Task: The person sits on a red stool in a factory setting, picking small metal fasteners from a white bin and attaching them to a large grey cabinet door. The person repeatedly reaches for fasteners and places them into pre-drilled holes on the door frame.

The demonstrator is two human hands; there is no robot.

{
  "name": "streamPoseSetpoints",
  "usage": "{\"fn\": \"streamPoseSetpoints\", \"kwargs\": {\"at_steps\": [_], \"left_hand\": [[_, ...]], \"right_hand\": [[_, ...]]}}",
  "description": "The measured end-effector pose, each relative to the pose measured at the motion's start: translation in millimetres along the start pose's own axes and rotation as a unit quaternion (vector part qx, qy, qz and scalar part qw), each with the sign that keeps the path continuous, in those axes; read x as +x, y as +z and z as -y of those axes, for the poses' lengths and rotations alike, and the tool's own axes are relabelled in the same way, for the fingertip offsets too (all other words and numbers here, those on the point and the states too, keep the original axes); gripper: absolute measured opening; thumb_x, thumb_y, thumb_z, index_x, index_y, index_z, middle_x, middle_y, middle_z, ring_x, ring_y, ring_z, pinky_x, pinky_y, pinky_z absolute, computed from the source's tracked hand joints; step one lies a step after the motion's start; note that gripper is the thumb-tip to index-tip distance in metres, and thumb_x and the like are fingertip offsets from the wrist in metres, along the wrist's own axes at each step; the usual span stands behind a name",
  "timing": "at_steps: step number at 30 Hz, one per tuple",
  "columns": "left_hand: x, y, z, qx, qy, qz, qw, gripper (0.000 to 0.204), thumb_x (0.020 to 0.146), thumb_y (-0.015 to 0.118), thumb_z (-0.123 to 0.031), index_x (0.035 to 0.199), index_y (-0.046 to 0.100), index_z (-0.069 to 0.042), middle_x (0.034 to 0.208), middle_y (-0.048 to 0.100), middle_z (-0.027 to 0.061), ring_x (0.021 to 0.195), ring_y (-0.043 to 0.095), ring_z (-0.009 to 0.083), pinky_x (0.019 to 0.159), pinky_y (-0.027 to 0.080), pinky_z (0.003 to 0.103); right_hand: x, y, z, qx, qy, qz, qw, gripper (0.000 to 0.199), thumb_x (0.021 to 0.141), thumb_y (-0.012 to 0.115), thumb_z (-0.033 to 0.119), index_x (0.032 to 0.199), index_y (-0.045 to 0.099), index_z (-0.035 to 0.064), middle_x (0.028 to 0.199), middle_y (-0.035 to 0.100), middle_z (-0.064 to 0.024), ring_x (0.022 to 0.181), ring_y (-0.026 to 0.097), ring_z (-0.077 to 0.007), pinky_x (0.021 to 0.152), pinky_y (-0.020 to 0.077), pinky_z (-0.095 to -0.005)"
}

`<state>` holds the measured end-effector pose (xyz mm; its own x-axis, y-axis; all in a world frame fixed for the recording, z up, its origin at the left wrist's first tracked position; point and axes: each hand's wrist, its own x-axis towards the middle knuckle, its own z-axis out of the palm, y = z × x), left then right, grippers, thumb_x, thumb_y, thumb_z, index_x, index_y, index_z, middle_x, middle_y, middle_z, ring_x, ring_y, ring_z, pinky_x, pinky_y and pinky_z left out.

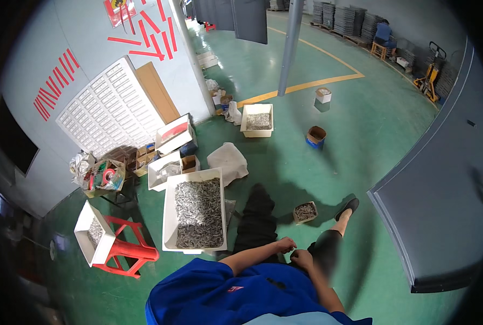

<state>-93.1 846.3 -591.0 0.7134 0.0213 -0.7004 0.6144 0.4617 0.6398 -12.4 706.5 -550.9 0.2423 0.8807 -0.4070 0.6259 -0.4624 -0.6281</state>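
My left hand (286, 245) and my right hand (302, 259) are close together above my lap, fingers curled in. Whatever they may hold is too small to make out. To the left of my legs is a large white bin (169, 227), filled with many small grey metal pieces (199, 211). On the floor between my feet, a small open box (306, 221) contains dark small pieces.
At my left, a white tray (103, 245) of small parts rests on a red plastic stool (136, 250). Ahead are a cream bin (247, 130), a blue box (316, 142) and a small white box (323, 99). A grey panel (436, 206) stands at right; a person (383, 33) sits far off.
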Motion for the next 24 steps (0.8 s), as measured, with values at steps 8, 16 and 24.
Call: {"fn": "streamPoseSetpoints", "kwargs": {"at_steps": [8, 16, 24], "left_hand": [[6, 0, 3, 0.079, -0.037, -0.019, 0.996, 0.014, 0.078, 0.050, -0.016, 0.080, 0.056, -0.003, 0.058, 0.047, 0.0021, 0.040, 0.038, 0.0095, 0.034, 0.030, 0.024], [-6, 9, -1, 0.198, -0.002, -0.023, 0.980, 0.015, 0.076, 0.047, -0.019, 0.077, 0.053, -0.005, 0.058, 0.049, 0.0019, 0.040, 0.040, 0.0098, 0.033, 0.031, 0.024], [4, 2, 9, 0.241, 0.040, -0.032, 0.969, 0.022, 0.081, 0.041, -0.021, 0.076, 0.053, -0.004, 0.058, 0.051, 0.0041, 0.043, 0.046, 0.0116, 0.035, 0.035, 0.025]], "right_hand": [[1, 6, -5, 0.015, 0.015, -0.002, 1.000, 0.019, 0.066, 0.059, 0.021, 0.078, 0.064, 0.0072, 0.077, 0.063, -0.0095, 0.074, 0.060, -0.0253, 0.069, 0.0465, -0.0356], [0, 2, -4, 0.040, 0.026, 0.004, 0.999, 0.021, 0.066, 0.060, 0.019, 0.083, 0.063, 0.0076, 0.081, 0.063, -0.0094, 0.077, 0.060, -0.0251, 0.071, 0.0463, -0.0351], [-2, -6, 9, 0.054, 0.084, -0.012, 0.995, 0.022, 0.066, 0.059, 0.020, 0.083, 0.064, 0.0071, 0.080, 0.063, -0.0111, 0.077, 0.060, -0.0262, 0.072, 0.0463, -0.0355]]}}
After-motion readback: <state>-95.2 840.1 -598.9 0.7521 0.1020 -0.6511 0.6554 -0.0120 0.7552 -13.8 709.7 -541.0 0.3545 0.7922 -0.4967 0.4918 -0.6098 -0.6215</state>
